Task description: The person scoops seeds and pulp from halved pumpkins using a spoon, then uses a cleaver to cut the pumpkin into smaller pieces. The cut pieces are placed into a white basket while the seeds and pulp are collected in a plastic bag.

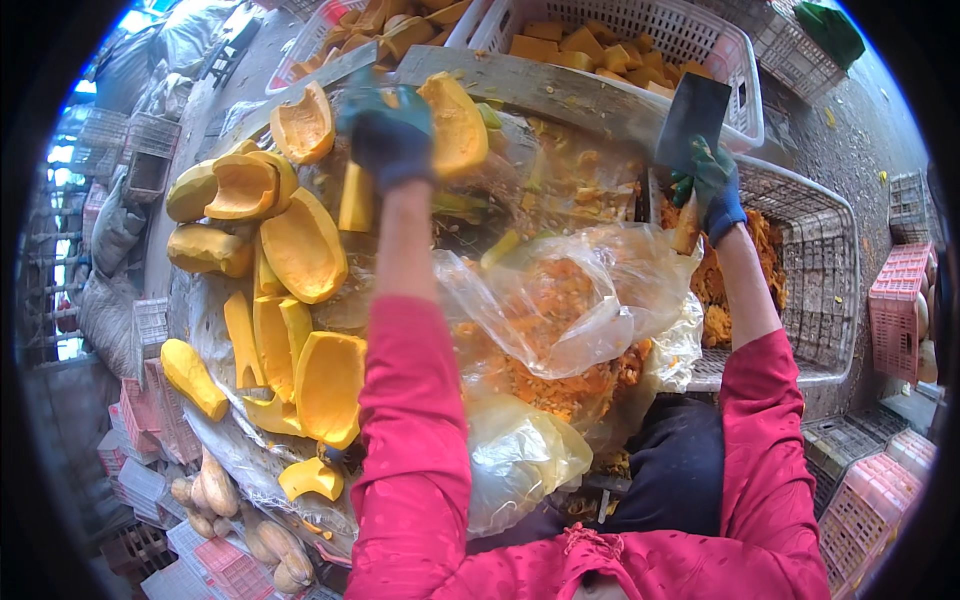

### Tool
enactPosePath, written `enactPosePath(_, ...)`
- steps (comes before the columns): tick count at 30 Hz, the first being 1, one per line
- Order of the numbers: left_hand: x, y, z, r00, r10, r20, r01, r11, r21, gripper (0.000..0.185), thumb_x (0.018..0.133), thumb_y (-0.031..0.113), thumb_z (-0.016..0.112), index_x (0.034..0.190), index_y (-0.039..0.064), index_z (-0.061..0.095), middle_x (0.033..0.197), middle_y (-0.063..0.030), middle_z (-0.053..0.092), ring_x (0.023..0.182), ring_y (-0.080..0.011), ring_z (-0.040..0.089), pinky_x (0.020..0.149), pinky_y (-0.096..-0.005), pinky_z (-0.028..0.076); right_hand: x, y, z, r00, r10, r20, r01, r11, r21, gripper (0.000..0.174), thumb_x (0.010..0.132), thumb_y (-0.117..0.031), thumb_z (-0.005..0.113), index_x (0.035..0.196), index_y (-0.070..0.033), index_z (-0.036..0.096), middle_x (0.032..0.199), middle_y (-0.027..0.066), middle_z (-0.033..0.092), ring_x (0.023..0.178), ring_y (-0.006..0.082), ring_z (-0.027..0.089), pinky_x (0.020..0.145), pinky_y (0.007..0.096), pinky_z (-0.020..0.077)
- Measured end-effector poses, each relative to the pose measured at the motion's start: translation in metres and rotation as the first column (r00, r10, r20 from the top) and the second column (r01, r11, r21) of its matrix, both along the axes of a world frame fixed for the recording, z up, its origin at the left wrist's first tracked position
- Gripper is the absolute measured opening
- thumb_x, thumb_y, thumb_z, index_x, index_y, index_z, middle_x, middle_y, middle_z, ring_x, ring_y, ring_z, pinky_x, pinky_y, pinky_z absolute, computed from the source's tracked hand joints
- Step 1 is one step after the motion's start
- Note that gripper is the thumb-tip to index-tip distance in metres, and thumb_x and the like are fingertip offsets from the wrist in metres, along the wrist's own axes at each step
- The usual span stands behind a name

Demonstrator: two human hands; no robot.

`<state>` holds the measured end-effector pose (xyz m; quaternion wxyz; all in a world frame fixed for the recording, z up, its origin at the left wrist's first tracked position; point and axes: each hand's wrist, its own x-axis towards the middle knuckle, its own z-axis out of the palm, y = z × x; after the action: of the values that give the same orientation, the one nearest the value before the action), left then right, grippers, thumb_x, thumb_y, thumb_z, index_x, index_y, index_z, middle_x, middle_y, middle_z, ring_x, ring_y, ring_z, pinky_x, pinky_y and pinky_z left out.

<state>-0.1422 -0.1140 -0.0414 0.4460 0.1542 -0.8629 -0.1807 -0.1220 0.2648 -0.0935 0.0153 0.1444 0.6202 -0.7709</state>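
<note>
My left hand [390, 135], in a blue and green glove, is blurred over the far side of the work surface. A hollowed pumpkin piece [454, 124] lies right beside its fingers; whether the hand grips it cannot be told. My right hand [712, 184], gloved alike, holds a cleaver by its wooden handle [685, 225], with the broad dark blade [694, 120] raised. Peeled, hollowed pumpkin halves [304, 246] and cut strips [241, 337] are heaped on the left. Orange pumpkin pulp with seeds [532, 382] lies under clear plastic film [577, 322] before me.
A wooden board [525, 82] edges the far side. Beyond it stand a crate [720, 45] of pumpkin chunks [589, 49] and another crate [289, 64] of pieces. A grey crate [844, 300] with pulp stands at right. Whole squashes [214, 484] lie lower left.
</note>
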Motion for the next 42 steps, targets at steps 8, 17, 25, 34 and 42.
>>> enactPosePath(8, -0.067, -0.087, -0.047, 0.621, -0.557, 0.552, 0.176, 0.785, 0.594, 0.04, 0.075, 0.026, 0.071, 0.101, -0.004, 0.069, 0.103, -0.0192, 0.071, 0.093, -0.0307, 0.068, 0.082, -0.0417, 0.053, 0.004, -0.004, 0.001, 0.999, 0.023, -0.033, -0.022, 0.999, 0.045, 0.019, 0.096, -0.025, 0.059, 0.097, -0.006, 0.059, 0.065, 0.0092, 0.06, 0.042, 0.0197, 0.054, 0.036, 0.0321, 0.043)
enactPosePath(17, -0.006, 0.004, -0.001, 0.935, -0.354, 0.009, 0.33, 0.879, 0.344, 0.017, 0.078, 0.007, 0.067, 0.093, -0.001, 0.066, 0.088, -0.0194, 0.069, 0.079, -0.0319, 0.068, 0.071, -0.0388, 0.053, 0.009, -0.002, 0.014, 0.996, 0.085, -0.028, -0.084, 0.995, 0.053, 0.017, 0.093, -0.011, 0.058, 0.109, -0.005, 0.059, 0.081, 0.0049, 0.063, 0.058, 0.0132, 0.058, 0.05, 0.0268, 0.0488)
enactPosePath(25, 0.064, 0.047, 0.019, 0.988, -0.142, 0.052, 0.147, 0.983, -0.11, 0.039, 0.088, 0.024, 0.062, 0.117, -0.002, 0.059, 0.099, -0.0217, 0.068, 0.084, -0.0384, 0.067, 0.071, -0.0421, 0.055, 0.059, -0.086, 0.109, 0.775, 0.334, -0.536, -0.011, 0.856, 0.517, 0.032, 0.087, -0.012, 0.059, 0.117, -0.003, 0.055, 0.09, 0.0175, 0.066, 0.075, 0.028, 0.065, 0.069, 0.0389, 0.0522)
enactPosePath(34, 0.085, 0.041, 0.009, 0.978, -0.193, -0.077, 0.183, 0.976, -0.119, 0.025, 0.09, 0.026, 0.062, 0.096, 0.002, 0.061, 0.084, -0.0177, 0.067, 0.065, -0.0358, 0.064, 0.057, -0.0437, 0.051, 0.063, -0.176, 0.16, 0.754, 0.656, -0.034, -0.287, 0.376, 0.881, 0.024, 0.083, -0.013, 0.062, 0.101, 0.004, 0.063, 0.095, 0.028, 0.067, 0.09, 0.0416, 0.067, 0.078, 0.0452, 0.0542)
enactPosePath(42, 0.102, 0.029, -0.008, 0.992, -0.11, -0.068, 0.118, 0.985, 0.123, 0.025, 0.083, 0.026, 0.069, 0.086, 0.001, 0.064, 0.068, -0.0157, 0.068, 0.063, -0.0322, 0.068, 0.059, -0.0404, 0.051, 0.063, -0.195, 0.125, 0.632, 0.76, 0.15, -0.383, 0.139, 0.913, 0.024, 0.082, -0.013, 0.062, 0.1, 0.001, 0.069, 0.098, 0.0246, 0.069, 0.094, 0.0393, 0.067, 0.08, 0.0446, 0.0543)
